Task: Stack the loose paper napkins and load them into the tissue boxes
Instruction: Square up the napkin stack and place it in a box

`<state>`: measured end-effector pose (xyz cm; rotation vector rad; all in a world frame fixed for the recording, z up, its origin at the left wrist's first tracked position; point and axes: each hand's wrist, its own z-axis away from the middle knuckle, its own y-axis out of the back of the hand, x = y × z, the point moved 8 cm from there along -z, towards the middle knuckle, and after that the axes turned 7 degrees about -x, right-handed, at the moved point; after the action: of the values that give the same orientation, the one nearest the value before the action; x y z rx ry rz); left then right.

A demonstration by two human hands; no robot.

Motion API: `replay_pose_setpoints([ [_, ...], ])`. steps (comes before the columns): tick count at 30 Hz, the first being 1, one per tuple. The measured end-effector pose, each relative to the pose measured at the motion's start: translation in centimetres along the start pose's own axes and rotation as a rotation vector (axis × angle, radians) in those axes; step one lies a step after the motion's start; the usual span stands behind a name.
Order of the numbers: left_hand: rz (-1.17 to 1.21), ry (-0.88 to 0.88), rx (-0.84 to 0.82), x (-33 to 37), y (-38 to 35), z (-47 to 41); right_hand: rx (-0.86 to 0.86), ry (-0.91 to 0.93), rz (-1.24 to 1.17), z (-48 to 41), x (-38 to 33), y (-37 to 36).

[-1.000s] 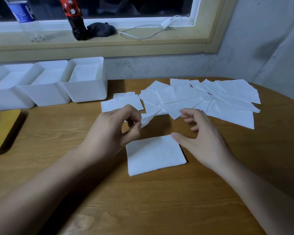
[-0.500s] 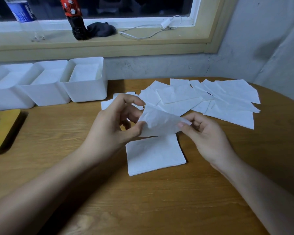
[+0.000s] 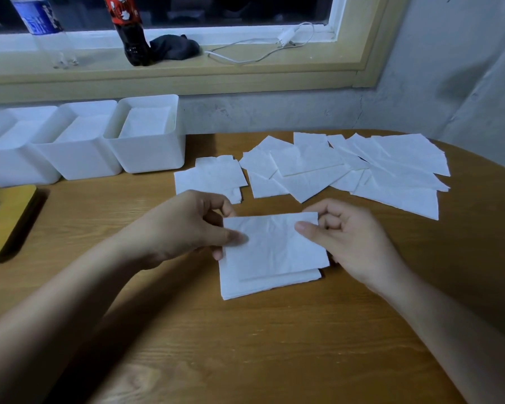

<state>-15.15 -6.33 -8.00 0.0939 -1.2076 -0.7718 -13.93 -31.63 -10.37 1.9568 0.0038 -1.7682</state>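
A white paper napkin [image 3: 271, 243] hangs flat just above a small stack of napkins [image 3: 263, 285] on the wooden table. My left hand [image 3: 187, 228] pinches its left edge with thumb on top. My right hand [image 3: 350, 243] pinches its right edge the same way. Several loose napkins [image 3: 347, 167] lie overlapping farther back on the table, with a small separate group of napkins [image 3: 213, 179] to their left. Three white tissue boxes [image 3: 149, 158] stand in a row at the back left, each with white napkins inside.
A yellow board with a slot [image 3: 6, 220] lies at the table's left edge. On the window sill stand a dark cola bottle [image 3: 130, 33] and a clear bottle [image 3: 47, 33], beside a dark cloth [image 3: 174, 48] and a white cable [image 3: 260, 51].
My left hand pulled one napkin from the loose pile; my right hand took its other edge. Both hands brought it toward me, spread flat over the stack.
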Motion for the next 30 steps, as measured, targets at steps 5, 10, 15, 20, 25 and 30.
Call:
replay_pose_setpoints([
  [5,-0.081,0.095,-0.105,-1.0,-0.8,-0.2,0.004,-0.047,0.142,-0.3,1.1,-0.3],
  [10,-0.147,0.129,-0.133,-1.4,-1.0,-0.6,0.010,-0.028,0.210,-0.1,0.9,-0.4],
  [15,-0.177,0.144,-0.163,-1.9,-1.0,-0.9,0.005,-0.037,0.262,-0.1,0.7,-0.5],
  [20,-0.269,0.153,-0.157,-2.5,-0.7,-1.3,0.032,-0.040,0.306,0.0,0.6,-0.4],
  [25,-0.214,0.111,-0.007,-3.4,1.7,-1.9,0.089,-0.028,0.344,-0.1,0.6,0.5],
  [30,-0.505,-0.109,0.516,-3.6,6.4,-2.2,0.122,0.001,0.363,-0.3,0.8,0.9],
])
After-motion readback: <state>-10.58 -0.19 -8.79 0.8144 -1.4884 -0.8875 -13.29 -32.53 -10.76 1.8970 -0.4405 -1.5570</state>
